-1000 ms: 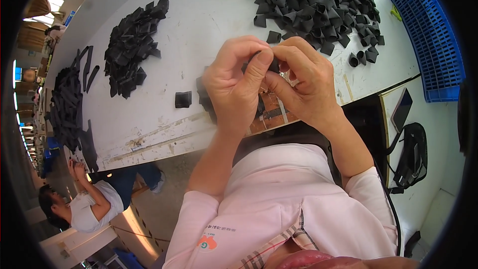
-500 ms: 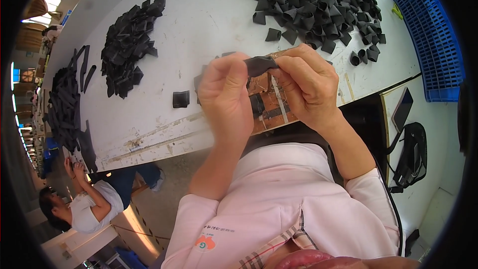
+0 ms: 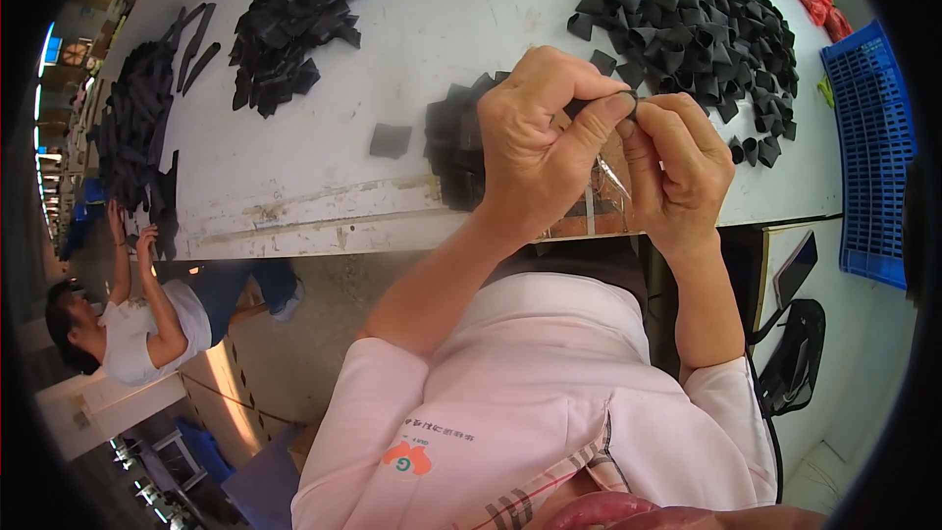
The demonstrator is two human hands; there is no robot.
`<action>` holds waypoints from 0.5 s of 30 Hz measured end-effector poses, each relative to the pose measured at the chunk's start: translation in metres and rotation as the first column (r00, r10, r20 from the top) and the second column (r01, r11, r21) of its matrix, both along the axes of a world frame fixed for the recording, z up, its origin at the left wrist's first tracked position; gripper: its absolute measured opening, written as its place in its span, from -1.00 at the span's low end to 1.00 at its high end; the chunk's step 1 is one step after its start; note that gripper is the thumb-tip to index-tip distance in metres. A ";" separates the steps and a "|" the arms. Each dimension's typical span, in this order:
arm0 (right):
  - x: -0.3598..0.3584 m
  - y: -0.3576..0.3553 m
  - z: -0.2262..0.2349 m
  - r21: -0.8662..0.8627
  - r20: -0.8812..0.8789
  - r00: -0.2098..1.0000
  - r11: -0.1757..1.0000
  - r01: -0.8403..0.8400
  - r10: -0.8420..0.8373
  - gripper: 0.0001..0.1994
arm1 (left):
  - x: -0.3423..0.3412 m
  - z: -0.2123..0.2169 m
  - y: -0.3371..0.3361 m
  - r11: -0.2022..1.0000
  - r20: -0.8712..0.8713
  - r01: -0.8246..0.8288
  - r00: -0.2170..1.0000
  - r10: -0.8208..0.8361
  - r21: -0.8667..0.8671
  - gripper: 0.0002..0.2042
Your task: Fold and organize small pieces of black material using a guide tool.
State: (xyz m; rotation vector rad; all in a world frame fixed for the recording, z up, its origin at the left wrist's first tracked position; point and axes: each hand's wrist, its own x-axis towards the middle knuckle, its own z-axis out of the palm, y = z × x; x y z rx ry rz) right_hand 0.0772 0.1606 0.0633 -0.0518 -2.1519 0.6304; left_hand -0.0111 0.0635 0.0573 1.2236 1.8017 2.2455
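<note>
While pinched between left hand (image 3: 535, 152) and right hand (image 3: 677, 172) fingertips, small black fabric piece (image 3: 601, 106) could slip onto white tabletop (image 3: 442, 29) through loosened grip.

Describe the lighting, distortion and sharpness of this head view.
Head view: even bright light, with the white table near washed out; fisheye bends the table edge and leaves black corners; the left hand and right hand are fairly sharp, pinching a small black piece; the co-worker at the rim looks stretched and softer.
</note>
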 end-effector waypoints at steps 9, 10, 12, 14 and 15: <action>-0.001 -0.002 0.007 -0.137 0.105 0.992 0.989 -0.059 0.074 -0.94 | 0.000 0.000 0.000 0.995 -0.131 -0.101 0.986 0.100 0.001 -0.94; -0.002 -0.005 0.005 -0.087 0.074 0.997 0.996 -0.026 0.033 -0.94 | 0.001 -0.001 -0.002 0.993 -0.128 -0.119 0.985 0.118 -0.006 -0.94; -0.003 -0.005 0.011 0.018 0.098 0.995 1.000 -0.009 0.007 -0.93 | 0.001 -0.003 -0.007 1.000 0.029 -0.023 0.999 0.023 -0.018 -0.94; -0.002 0.007 0.023 -0.084 0.272 0.954 0.991 -0.107 0.126 -0.96 | -0.015 -0.026 -0.021 0.979 -0.167 -0.202 0.966 0.197 -0.017 -0.96; 0.002 0.019 0.022 -0.420 0.166 0.955 0.894 -0.156 0.245 -0.95 | -0.017 -0.034 -0.034 0.949 0.081 -0.271 0.954 0.287 -0.162 -0.90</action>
